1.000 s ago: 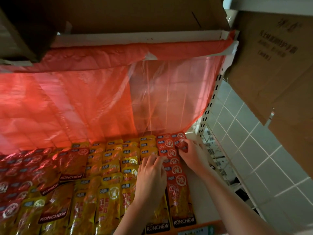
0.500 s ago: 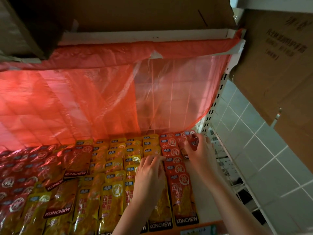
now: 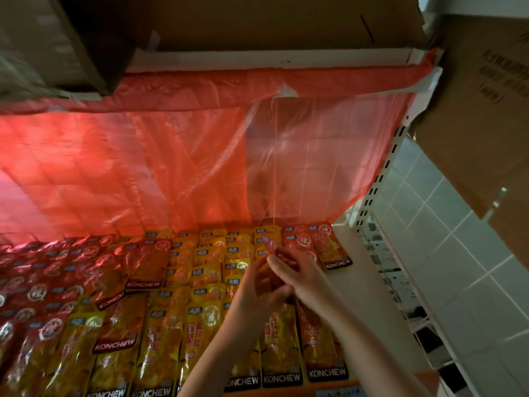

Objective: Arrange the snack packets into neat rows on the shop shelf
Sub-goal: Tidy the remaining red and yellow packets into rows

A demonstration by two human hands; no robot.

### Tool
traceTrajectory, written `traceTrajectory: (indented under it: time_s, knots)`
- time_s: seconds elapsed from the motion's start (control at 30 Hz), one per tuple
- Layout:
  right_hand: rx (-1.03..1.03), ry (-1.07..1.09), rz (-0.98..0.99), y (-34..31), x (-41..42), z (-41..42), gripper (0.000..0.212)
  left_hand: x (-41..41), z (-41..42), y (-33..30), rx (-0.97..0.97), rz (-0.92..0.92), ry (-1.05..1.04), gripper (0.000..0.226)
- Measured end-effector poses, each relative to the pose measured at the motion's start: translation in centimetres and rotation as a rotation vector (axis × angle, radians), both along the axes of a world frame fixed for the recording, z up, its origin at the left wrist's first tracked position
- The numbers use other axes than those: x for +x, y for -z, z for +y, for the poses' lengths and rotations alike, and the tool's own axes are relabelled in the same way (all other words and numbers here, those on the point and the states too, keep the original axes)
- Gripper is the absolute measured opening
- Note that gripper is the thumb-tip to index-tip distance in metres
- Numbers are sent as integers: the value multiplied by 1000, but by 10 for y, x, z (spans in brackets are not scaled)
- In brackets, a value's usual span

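Yellow snack packets lie in overlapping rows across the middle of the white shelf, with red packets massed on the left. A column of red packets runs along the right side. At the back right, one red packet lies slightly askew. My left hand and my right hand meet above the right-hand columns. Together they hold a red packet lifted off the pile and turned nearly edge-on; its lower part is hidden between my fingers.
A translucent red plastic sheet hangs behind the packets from the shelf above. Cardboard boxes sit overhead and to the right. A slotted white shelf upright borders the right side, with tiled floor beyond.
My right hand came back from the back right corner toward the left hand. My left hand rose off the yellow packets, and both now hold a raised red packet.
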State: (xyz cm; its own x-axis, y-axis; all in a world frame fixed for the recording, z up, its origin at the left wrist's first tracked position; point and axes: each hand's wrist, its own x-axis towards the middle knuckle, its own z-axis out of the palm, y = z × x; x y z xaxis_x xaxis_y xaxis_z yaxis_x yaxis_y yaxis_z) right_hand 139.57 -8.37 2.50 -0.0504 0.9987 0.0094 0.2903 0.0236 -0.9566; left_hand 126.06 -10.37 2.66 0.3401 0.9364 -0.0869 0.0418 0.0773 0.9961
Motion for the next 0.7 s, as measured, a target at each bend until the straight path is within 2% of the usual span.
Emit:
traceTrajectory:
  time_s: [0.07,0.2,0.23,0.3,0.33,0.43,0.47,0.53,0.6,0.63,0.7]
  knots:
    - [-5,-6,-70,-1,-3,-4,35,-7,0,1,-22,-21,-96,50]
    - [103,117,-139,0,-11,-7,59,-21,1,3,26,284,-255,40]
    - [115,143,-135,-1,-13,-6,53,-23,0,3,57,379,-268,45]
    - [140,162,-111,-5,-13,-4,28,-27,-3,6,143,531,-287,46]
    - [156,148,-85,-8,-13,-4,27,-28,-5,6,206,604,-311,44]
    - [223,136,-34,-14,-16,-7,62,-29,-6,2,396,759,-391,39]
    - [227,177,-29,-12,-15,-6,67,-27,-6,-1,444,751,-383,37]
    - [195,264,-17,-6,-11,-2,57,-20,-6,-8,471,646,-266,32]
    - [130,312,-5,-1,-9,0,28,-7,-8,-16,356,509,-106,21]
    - [112,318,3,0,-8,-1,24,-1,-8,-18,287,439,-56,17]
    - [116,330,7,-1,-4,-2,29,8,-8,-18,196,347,-44,12]
